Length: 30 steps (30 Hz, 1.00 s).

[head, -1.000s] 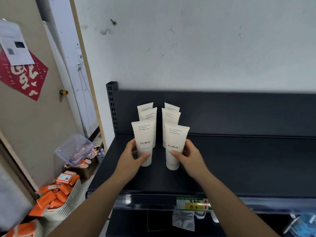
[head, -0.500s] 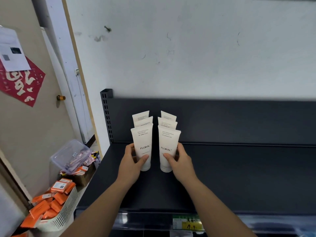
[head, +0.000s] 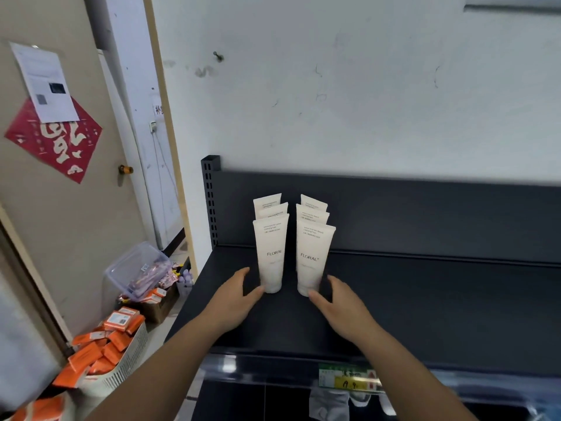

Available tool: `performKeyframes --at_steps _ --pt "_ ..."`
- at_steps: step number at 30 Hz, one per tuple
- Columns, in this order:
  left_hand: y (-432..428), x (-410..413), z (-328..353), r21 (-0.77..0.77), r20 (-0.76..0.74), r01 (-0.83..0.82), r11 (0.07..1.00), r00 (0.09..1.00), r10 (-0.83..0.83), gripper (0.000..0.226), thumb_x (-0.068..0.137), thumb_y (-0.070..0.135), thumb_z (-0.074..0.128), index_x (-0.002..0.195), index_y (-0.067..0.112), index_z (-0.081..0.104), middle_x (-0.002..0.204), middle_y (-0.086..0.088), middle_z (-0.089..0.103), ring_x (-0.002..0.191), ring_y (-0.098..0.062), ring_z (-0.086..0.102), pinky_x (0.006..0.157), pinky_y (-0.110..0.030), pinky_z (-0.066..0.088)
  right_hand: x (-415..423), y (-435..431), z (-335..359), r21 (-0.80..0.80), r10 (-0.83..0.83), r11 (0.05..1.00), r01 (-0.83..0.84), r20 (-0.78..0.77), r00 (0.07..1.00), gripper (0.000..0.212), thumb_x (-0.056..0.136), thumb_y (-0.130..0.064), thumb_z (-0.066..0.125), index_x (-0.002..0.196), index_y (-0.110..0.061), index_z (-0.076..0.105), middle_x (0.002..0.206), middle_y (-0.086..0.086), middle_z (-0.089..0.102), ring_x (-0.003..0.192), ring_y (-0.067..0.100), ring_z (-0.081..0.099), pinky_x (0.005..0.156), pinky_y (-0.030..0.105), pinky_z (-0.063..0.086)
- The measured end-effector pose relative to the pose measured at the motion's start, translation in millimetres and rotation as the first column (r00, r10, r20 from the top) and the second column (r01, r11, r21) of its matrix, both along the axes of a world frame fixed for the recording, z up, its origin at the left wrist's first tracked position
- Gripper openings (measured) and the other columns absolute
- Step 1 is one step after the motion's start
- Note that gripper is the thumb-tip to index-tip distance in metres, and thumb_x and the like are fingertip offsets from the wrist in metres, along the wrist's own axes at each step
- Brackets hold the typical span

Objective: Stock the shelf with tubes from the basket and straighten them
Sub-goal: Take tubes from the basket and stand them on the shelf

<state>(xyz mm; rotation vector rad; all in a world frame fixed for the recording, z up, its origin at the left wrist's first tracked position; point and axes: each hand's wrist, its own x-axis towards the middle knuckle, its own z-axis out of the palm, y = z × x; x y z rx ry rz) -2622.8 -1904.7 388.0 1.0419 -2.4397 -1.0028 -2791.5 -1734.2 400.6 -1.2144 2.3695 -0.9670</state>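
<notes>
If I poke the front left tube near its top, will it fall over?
It probably tips easily: the front left tube is tall and stands on its narrow cap. Pushed backward, it would likely just lean on the tube behind it. Pushed low down, it might slide instead, since the shelf looks smooth.

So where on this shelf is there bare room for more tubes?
Widest: shelf deck right of the right tube row, to the frame's edge. Narrower: strip between the left tube row and the perforated upright. Crowded: between the rows, left hand and right hand in front.
</notes>
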Motion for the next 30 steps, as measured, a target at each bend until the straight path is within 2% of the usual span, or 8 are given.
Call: performKeyframes --at_steps 2,5,8,11,15,19,24,30 --pt "-1.6 22.0 -2.6 -0.132 0.171 0.065 0.989 0.984 -0.042 0.066 0.099 0.051 0.038 0.154 0.023 0.016 0.162 0.002 0.01 0.149 -0.021 0.008 0.12 -0.041 0.015 15.5 10.4 -5.7 0.103 0.08 0.992 -0.068 -0.122 0.989 0.062 0.097 -0.052 0.046 0.147 -0.017 0.033 0.148 0.003 0.04 0.13 0.016 0.043 0.104 0.026 0.035" --pt "-2.8 55.5 -5.2 -0.301 0.36 0.134 0.944 0.933 -0.017 0.061 0.101 0.05 0.027 0.155 0.024 0.014 0.163 0.003 0.005 0.15 -0.02 0.002 0.121 -0.045 0.008 36.2 9.9 -14.1 0.243 0.189 0.962 -0.123 -0.27 0.944 0.057 0.102 -0.044 0.038 0.15 -0.014 0.027 0.154 0.004 0.033 0.14 0.021 0.032 0.115 0.037 0.028" --pt "1.6 90.8 -1.0 -0.385 0.384 0.143 0.912 0.923 0.018 0.06 0.102 0.047 0.026 0.155 0.023 0.011 0.163 0.002 0.005 0.15 -0.02 0.001 0.121 -0.042 0.005 62.0 -2.5 -12.5 0.322 0.286 0.932 -0.166 -0.375 0.881 0.058 0.104 -0.035 0.032 0.155 -0.015 0.015 0.163 0.001 0.013 0.15 0.02 0.012 0.121 0.044 0.013" --pt "5.4 128.6 0.6 -0.349 0.314 0.1 0.932 0.949 0.016 0.061 0.102 0.046 0.03 0.155 0.024 0.01 0.163 0.003 0.004 0.15 -0.017 0.001 0.122 -0.041 0.006 95.0 -19.6 -7.4 0.293 0.344 0.929 -0.227 -0.452 0.823 0.059 0.103 -0.03 0.031 0.156 -0.015 0.011 0.164 0.0 0.009 0.15 0.02 0.008 0.122 0.043 0.009" --pt "2.9 194.8 -5.9 -0.344 0.238 0.021 0.939 0.969 0.066 0.064 0.099 0.05 0.031 0.155 0.023 0.012 0.163 0.002 0.009 0.15 -0.019 0.005 0.121 -0.043 0.011 152.0 -45.1 -1.4 0.294 0.446 0.89 -0.348 -0.409 0.796 0.06 0.103 -0.032 0.031 0.156 -0.016 0.008 0.164 -0.001 0.005 0.151 0.018 0.003 0.123 0.042 0.006" --pt "2.4 275.4 -10.4 -0.407 0.296 -0.077 0.91 0.932 0.211 0.085 0.081 0.066 0.014 0.154 0.023 0.014 0.162 0.001 0.012 0.149 -0.019 0.012 0.119 -0.042 0.019 215.9 -66.8 -6.9 0.326 0.582 0.81 -0.488 -0.344 0.737 0.063 0.103 -0.038 0.033 0.156 -0.016 0.009 0.164 0.0 0.005 0.151 0.019 0.002 0.122 0.044 0.009" --pt "18.7 376.9 -30.8 -0.365 0.34 -0.242 0.899 0.864 0.371 0.071 0.095 0.055 0.031 0.155 0.021 0.013 0.163 0.0 0.006 0.15 -0.021 0.008 0.118 -0.04 0.012 296.3 -86.5 -18.6 0.352 0.715 0.699 -0.622 -0.336 0.613 0.066 0.103 -0.039 0.035 0.156 -0.011 0.008 0.164 0.005 0.006 0.151 0.02 0.004 0.122 0.037 0.009" --pt "48.1 467.9 -67.8 -0.345 0.381 -0.401 0.849 0.767 0.517 0.076 0.093 0.057 0.033 0.154 0.018 0.012 0.163 -0.002 0.009 0.15 -0.023 0.009 0.12 -0.041 0.013 379.9 -105.9 -42.4 0.372 0.84 0.54 -0.755 -0.294 0.455 0.063 0.101 -0.029 0.041 0.154 -0.007 0.014 0.161 0.009 0.015 0.148 0.023 0.012 0.118 0.031 0.012"
